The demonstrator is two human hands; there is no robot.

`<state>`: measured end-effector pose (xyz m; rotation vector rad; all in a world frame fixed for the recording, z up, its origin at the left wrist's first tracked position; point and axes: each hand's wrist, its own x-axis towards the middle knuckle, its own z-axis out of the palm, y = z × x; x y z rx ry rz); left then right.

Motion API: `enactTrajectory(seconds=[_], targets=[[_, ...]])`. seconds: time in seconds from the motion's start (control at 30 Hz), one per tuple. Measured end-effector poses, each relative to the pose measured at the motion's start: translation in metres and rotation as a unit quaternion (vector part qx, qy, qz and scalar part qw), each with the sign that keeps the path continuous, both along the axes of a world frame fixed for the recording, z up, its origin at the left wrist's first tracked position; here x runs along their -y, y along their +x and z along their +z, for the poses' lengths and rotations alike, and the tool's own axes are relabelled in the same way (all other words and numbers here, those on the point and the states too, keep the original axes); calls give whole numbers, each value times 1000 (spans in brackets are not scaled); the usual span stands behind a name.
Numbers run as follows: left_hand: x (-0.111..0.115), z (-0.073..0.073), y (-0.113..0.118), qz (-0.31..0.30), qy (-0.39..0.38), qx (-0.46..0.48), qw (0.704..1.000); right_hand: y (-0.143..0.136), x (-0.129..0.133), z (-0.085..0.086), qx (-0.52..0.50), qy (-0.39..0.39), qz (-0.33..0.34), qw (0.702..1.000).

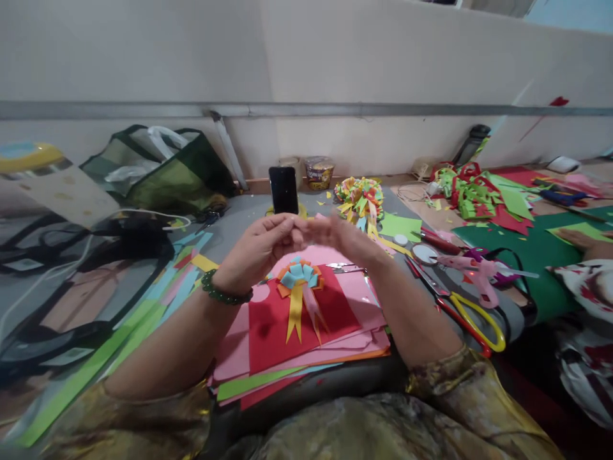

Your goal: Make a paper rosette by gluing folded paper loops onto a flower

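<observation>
My left hand (271,241), with a green bead bracelet (223,291) at its wrist, is raised over the work pile with thumb and fingers pinched together. Whatever sits in that pinch, if anything, is too small to make out. My right hand (354,241) meets it fingertip to fingertip, but motion smears its fingers. Below both hands lies a paper rosette (301,278) in light blue and orange, with yellow and pink tails. It rests on a red paper sheet (268,342) on top of pink sheets (232,348).
Behind my hands a black phone (283,190) stands upright near a noodle cup (318,174). Finished paper rosettes (361,197) are heaped at the back. To the right lie yellow-and-red scissors (479,319), a pink glue gun (479,275) and another person's hand (577,241). Paper strips (143,319) cover the left.
</observation>
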<state>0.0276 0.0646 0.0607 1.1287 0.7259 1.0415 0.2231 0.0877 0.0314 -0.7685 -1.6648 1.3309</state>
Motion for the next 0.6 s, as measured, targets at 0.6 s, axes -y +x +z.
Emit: enactTrajectory(seconds=[0.6], targets=[[3, -17, 7, -169, 223, -204, 938, 1, 26, 13, 21, 138, -2, 990]])
